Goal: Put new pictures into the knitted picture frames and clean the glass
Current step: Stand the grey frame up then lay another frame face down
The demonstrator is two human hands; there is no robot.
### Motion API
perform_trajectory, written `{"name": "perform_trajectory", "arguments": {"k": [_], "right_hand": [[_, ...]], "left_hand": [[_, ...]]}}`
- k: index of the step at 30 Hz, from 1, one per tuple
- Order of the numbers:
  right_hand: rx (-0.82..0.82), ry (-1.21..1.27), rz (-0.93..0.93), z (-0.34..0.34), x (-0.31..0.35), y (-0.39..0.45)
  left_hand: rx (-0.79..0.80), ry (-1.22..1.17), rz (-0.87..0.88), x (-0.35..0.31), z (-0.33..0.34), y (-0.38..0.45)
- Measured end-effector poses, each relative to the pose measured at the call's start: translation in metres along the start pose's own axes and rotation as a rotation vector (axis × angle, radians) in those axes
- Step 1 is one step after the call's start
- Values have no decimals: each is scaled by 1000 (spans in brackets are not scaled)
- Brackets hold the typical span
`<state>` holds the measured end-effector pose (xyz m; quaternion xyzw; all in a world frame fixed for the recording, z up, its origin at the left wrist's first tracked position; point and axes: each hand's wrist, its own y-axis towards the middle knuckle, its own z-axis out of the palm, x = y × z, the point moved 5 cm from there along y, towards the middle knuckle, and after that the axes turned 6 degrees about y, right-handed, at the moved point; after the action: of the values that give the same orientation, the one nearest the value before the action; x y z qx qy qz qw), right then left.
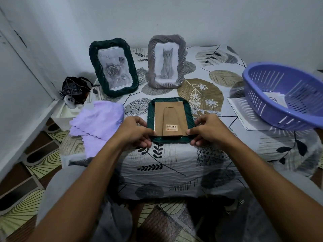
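Observation:
A dark green knitted frame (190,116) lies face down near the table's front edge, its brown cardboard back (170,117) with a barcode sticker facing up. My left hand (137,132) grips the frame's lower left corner, thumb on the cardboard. My right hand (207,131) grips the lower right corner the same way. Behind stand two upright frames: a dark green one (113,67) with a rose picture and a grey one (166,61) with a cat picture. A lilac cloth (97,121) lies at the left.
A purple plastic basket (286,95) sits tilted at the right, over white paper sheets (244,114). The table wears a leaf-patterned cover (174,163). A dark pouch (75,88) and a small white box sit on the floor at the left wall.

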<state>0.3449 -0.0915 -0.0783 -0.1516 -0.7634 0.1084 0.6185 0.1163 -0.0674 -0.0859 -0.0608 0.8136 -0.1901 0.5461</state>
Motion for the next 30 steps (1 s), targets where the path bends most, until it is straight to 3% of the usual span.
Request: {"name": "perform_trajectory", "arguments": {"k": [30], "right_hand": [[42,115,81,-4,-4,2]], "left_hand": [[80,-35,-34,6,-3,8]]}}
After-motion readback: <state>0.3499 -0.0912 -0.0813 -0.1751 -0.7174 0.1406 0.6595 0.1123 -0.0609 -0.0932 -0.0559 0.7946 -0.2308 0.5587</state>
